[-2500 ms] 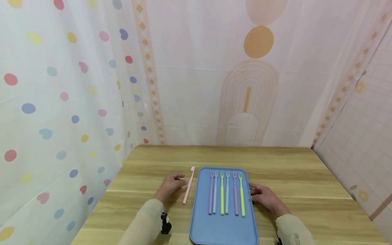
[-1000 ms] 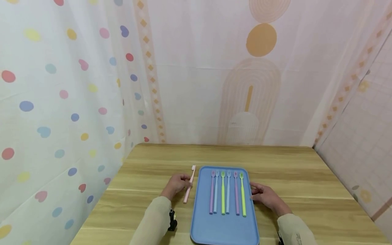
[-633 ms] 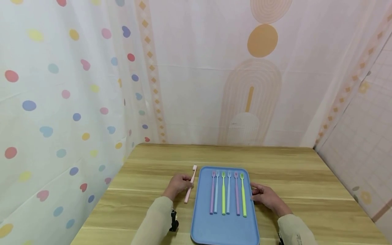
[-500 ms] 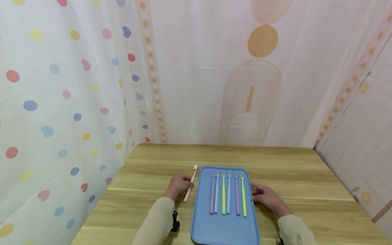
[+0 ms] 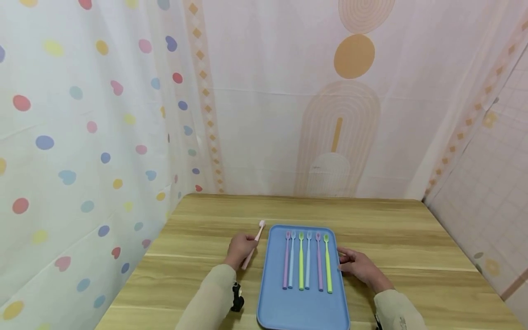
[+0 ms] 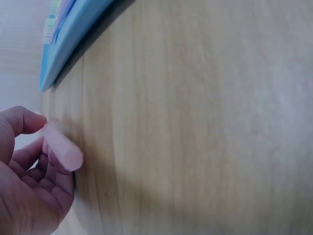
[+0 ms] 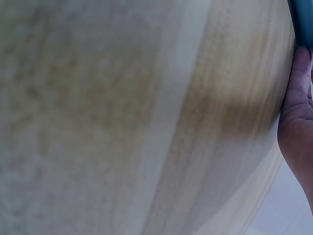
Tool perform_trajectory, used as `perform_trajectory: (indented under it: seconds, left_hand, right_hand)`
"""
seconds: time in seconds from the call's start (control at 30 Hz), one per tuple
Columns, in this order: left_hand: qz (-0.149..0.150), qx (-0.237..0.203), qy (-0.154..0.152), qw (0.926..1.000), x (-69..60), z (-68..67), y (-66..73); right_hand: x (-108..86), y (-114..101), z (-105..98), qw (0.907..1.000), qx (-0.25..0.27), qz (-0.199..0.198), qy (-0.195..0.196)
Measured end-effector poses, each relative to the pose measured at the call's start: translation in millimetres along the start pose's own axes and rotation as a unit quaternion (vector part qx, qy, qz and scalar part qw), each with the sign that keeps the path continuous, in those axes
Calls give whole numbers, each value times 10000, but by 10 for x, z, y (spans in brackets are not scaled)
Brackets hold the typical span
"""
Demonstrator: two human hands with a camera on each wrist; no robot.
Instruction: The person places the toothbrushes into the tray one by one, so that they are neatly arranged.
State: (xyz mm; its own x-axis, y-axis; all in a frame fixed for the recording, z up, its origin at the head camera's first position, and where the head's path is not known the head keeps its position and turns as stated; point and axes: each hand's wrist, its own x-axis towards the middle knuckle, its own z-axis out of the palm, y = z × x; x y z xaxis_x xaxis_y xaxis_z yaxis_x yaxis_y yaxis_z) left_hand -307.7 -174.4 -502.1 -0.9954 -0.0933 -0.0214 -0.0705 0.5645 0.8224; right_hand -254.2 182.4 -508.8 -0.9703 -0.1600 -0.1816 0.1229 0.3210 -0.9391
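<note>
A pink toothbrush (image 5: 248, 260) is pinched between the thumb and fingers of my left hand (image 5: 240, 247), left of the blue tray (image 5: 303, 311). The left wrist view shows the butt of its handle (image 6: 63, 151) pointing out of the fingers, tilted over the table. Several toothbrushes lie side by side on the tray, bristle heads at the far end: purple (image 5: 286, 266), light blue (image 5: 291, 263) and green (image 5: 301, 266) among them. My right hand (image 5: 359, 265) rests against the tray's right edge; in the right wrist view its thumb (image 7: 301, 63) meets the rim, the other fingers mostly hidden.
The wooden table (image 5: 396, 238) carries the tray near its front middle. Behind it hangs a patterned curtain (image 5: 264, 114), with a dotted curtain (image 5: 82, 183) on the left and a pale one (image 5: 491, 183) on the right.
My left hand has moved right to the pink toothbrush and taken hold of it. The brush has now shifted and tilted, its handle end swinging left. My right hand stays at the tray edge.
</note>
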Motion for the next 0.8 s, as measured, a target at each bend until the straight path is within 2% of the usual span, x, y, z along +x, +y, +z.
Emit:
perform_trajectory:
  seconds: [0.17, 0.3, 0.53, 0.8]
  left_hand:
    - [-51, -378, 38, 9993, 8, -22, 47]
    - [-78, -418, 198, 9989, 23, -27, 76]
    - [9, -536, 301, 9981, 63, -15, 75]
    - [71, -819, 342, 9960, 25, -68, 147]
  right_hand:
    - [6, -16, 3, 10000, 21, 30, 88]
    - [5, -19, 5, 10000, 28, 18, 76]
    - [2, -26, 9, 10000, 2, 22, 65]
    - [16, -32, -1, 10000, 48, 36, 69]
